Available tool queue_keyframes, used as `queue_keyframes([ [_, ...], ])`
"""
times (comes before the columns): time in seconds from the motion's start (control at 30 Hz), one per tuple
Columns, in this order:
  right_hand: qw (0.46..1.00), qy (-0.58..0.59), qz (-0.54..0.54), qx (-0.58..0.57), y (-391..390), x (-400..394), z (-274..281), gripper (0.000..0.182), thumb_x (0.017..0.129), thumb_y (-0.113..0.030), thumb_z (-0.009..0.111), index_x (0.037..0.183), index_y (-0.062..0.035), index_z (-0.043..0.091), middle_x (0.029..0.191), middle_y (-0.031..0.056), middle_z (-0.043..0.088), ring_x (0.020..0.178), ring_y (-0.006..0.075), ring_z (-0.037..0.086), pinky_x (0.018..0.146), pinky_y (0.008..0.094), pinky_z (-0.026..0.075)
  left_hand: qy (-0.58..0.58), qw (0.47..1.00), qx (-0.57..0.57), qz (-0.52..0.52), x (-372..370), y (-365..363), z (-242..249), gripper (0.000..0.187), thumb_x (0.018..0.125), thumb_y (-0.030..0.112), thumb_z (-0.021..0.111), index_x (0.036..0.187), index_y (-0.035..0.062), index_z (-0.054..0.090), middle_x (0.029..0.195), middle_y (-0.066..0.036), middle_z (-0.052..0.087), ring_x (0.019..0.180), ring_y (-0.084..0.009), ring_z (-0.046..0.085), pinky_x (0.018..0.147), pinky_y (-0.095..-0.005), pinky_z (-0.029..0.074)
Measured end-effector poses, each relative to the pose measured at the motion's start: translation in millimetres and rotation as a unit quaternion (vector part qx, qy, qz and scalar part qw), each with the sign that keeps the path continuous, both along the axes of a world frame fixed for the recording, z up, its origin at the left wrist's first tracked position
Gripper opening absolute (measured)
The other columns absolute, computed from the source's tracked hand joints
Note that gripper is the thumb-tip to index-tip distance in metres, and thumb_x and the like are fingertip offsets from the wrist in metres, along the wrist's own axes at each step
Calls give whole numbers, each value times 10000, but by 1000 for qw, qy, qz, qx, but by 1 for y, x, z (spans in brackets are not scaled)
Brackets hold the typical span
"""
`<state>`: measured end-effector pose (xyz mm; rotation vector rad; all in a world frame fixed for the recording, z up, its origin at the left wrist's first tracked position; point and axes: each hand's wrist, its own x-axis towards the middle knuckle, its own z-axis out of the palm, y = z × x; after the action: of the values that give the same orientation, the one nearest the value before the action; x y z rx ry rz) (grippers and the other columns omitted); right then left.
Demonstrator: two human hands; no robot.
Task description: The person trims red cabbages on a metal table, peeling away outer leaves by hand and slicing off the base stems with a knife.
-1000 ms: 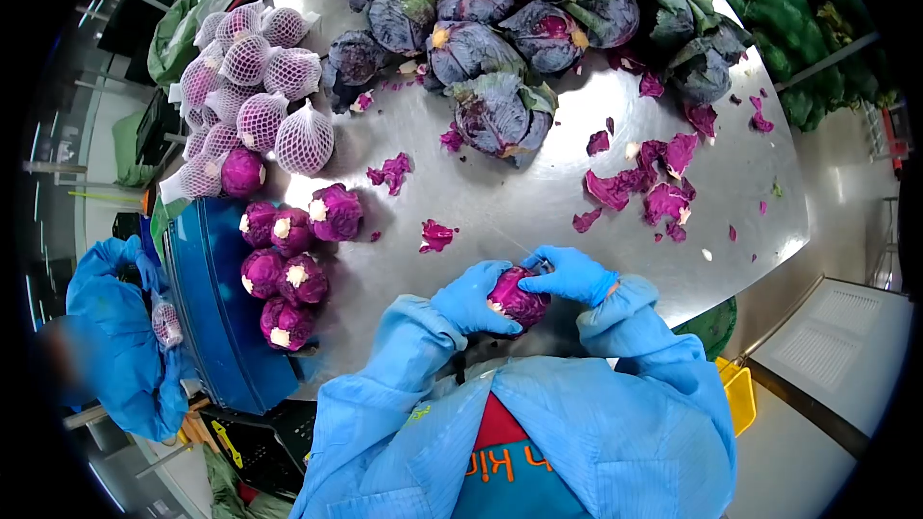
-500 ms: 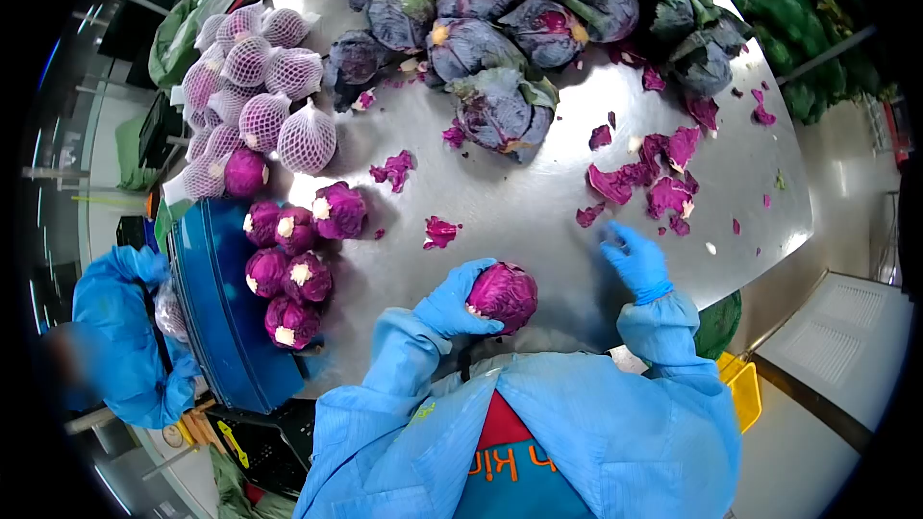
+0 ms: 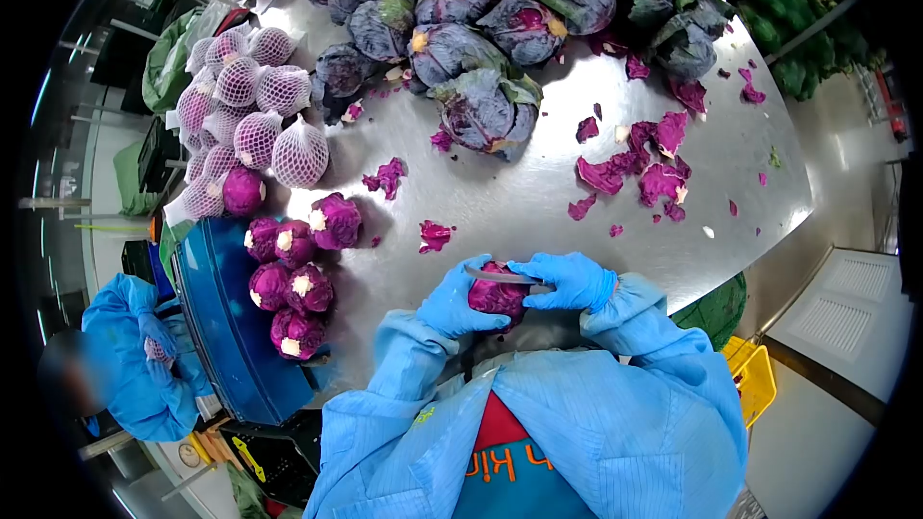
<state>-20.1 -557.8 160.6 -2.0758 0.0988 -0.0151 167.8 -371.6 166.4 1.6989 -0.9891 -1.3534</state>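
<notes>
A peeled red cabbage (image 3: 497,301) is gripped in my gloved left hand (image 3: 452,302), close to my body at the table's near edge. My gloved right hand (image 3: 569,281) is closed on a knife (image 3: 502,275), whose blade lies across the top of the cabbage. Most of the knife's handle is hidden by my fingers. Off to the left sit several trimmed red cabbages (image 3: 309,287) with pale cut stems. Just beyond my hands lies a purple leaf scrap (image 3: 436,235).
Untrimmed red cabbages (image 3: 452,48) are heaped at the back of the metal table (image 3: 385,269). Net-wrapped cabbages (image 3: 258,139) are piled at left, near a blue bin (image 3: 226,327). Leaf scraps (image 3: 606,174) lie at right. A co-worker (image 3: 135,346) is at far left; a yellow basket (image 3: 755,375) at right.
My right hand has come left from the scraps to the cabbage, and the knife now shows across it. The left hand keeps its hold. The co-worker's arms have shifted.
</notes>
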Motion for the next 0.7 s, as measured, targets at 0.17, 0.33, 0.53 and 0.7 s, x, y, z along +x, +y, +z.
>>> queue_keyframes([
  [0.17,995,13,-3,-98,2,10,24,501,802,-285,643,1274,-153,540,921,88,600,752,291,623,642,377,510,99,995,13,-12,5,-10,13,1039,560,240,915,1389,-6,338,1337,-121,468,1212,-216,479,1045,-350,393],
  [0.33,972,-31,-150,-176,-2,13,-6,322,759,-216,601,1069,-128,620,832,98,625,717,296,635,609,411,513,5,999,22,-35,6,-5,8,1046,559,284,910,1398,12,347,1345,-145,460,1248,-257,452,1082,-365,348],
  [0.53,860,228,-393,-233,-78,-22,-39,464,857,-281,585,1298,-178,485,953,140,633,837,338,640,721,447,508,-64,996,-10,-63,14,3,14,1089,525,404,908,1396,32,370,1374,-175,418,1279,-311,418,1105,-379,305],
  [0.7,852,166,-375,-325,-72,-54,-48,675,818,-253,653,1414,-118,367,1035,140,585,884,311,614,713,428,510,-190,975,-84,84,6,18,16,923,626,374,848,1358,28,405,1346,-202,431,1260,-345,421,1095,-412,314],
])
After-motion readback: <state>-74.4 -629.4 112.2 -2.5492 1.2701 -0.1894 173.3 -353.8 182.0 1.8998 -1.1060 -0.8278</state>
